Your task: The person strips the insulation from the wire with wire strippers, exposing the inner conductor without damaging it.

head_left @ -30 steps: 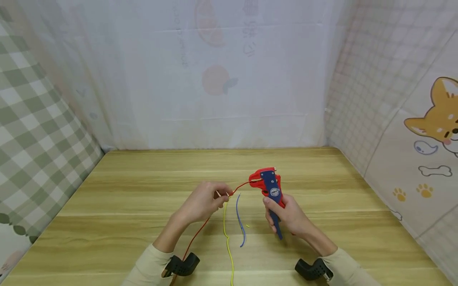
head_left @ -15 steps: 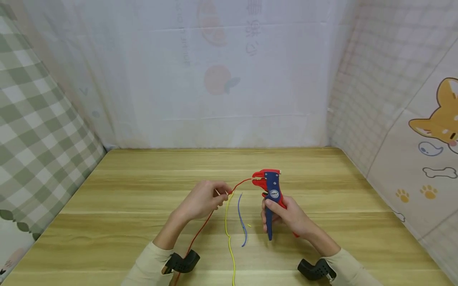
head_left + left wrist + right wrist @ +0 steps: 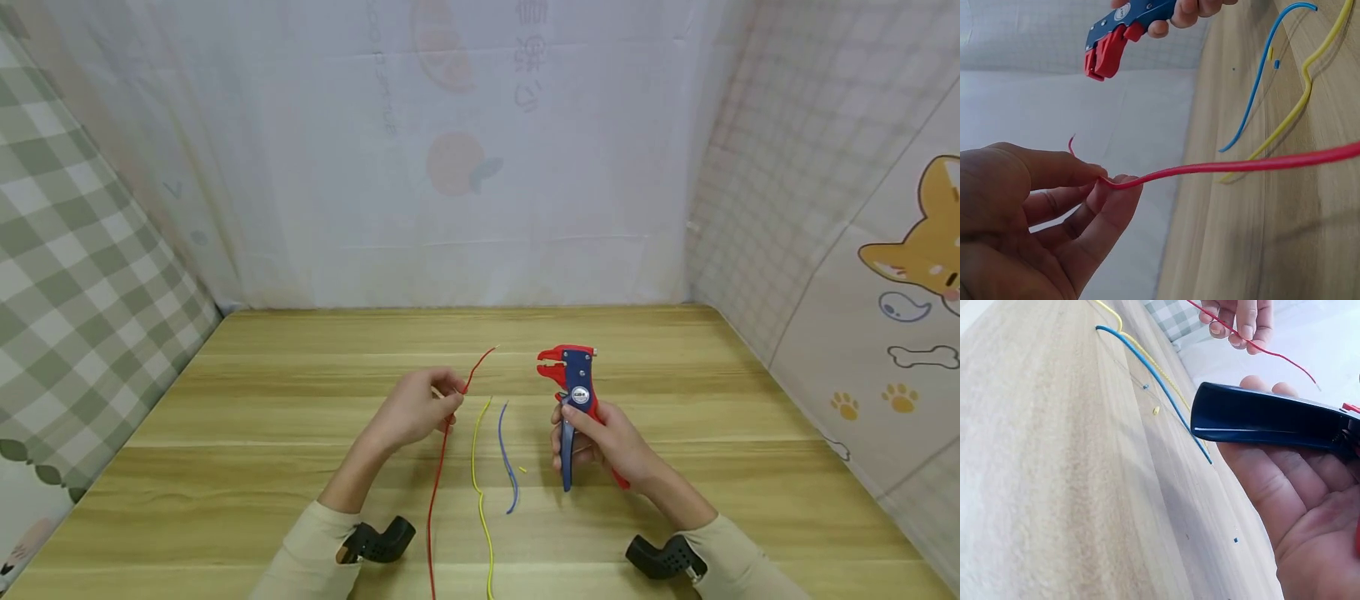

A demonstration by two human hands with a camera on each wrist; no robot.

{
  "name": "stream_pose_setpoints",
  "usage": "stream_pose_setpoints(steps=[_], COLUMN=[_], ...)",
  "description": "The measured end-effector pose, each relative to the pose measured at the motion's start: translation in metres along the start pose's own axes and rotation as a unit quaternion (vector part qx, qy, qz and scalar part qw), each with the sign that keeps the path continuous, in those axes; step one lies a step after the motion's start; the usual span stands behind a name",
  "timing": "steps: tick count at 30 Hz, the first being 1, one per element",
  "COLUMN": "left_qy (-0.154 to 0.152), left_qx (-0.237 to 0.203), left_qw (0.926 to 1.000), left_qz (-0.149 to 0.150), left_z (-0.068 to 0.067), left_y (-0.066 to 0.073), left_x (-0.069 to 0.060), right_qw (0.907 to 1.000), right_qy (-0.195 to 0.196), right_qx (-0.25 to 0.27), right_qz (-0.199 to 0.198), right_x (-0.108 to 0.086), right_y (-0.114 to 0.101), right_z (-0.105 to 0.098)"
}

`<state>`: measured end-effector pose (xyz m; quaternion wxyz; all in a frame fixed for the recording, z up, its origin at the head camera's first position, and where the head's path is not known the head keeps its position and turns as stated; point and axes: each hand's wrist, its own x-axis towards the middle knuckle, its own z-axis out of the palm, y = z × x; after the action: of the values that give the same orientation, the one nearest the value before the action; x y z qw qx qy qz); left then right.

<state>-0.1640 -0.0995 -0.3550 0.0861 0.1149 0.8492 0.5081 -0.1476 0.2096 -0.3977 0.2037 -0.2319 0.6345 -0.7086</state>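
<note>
Between thumb and fingers, my left hand [image 3: 416, 406] pinches a red wire [image 3: 1222, 167] near its upper end. That end curves up past the fingertips and shows a short pale bare tip; the rest trails down toward the front. My right hand [image 3: 611, 442] grips the handles of a red and blue wire stripper [image 3: 576, 379]. Its red jaws point left, stand apart and have no wire between them. On the table between the hands lie a yellow wire [image 3: 477, 492] and a shorter blue wire [image 3: 506, 458].
The wooden table [image 3: 285, 367] carries a tiny yellow scrap [image 3: 522, 469] right of the blue wire. Small blue bits [image 3: 1235, 540] lie there too. White curtain [image 3: 315, 208] stands behind, checked cloth [image 3: 90, 275] at left and a printed sheet [image 3: 840, 308] at right.
The red wire's end has come out of the stripper's jaws, which have opened. My left hand has drawn the wire left and slightly back toward me, leaving a gap to the tool.
</note>
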Motion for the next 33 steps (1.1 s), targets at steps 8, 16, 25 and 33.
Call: stream_pose_setpoints(steps=[8,16,25,33], left_qy=[0.010,-0.005,-0.027,-0.042], left_qx=[-0.019,0.041,0.084,0.101], left_qw=[0.9992,0.9976,0.9934,0.9886], left_qz=[-0.035,-0.056,-0.073,-0.104], left_z=[-0.003,-0.005,-0.003,-0.001], left_y=[-0.012,-0.023,-0.031,-0.031], left_x=[0.004,0.007,0.007,0.005], right_qw=[0.9994,0.9993,0.9991,0.9989], right_qy=[0.018,0.019,0.021,0.022], right_qx=[-0.025,-0.028,-0.029,-0.021], right_qz=[0.018,0.019,0.024,0.036], right_x=[0.001,0.002,0.002,0.003], right_y=[0.002,0.003,0.004,0.003], right_z=[0.001,0.002,0.002,-0.001])
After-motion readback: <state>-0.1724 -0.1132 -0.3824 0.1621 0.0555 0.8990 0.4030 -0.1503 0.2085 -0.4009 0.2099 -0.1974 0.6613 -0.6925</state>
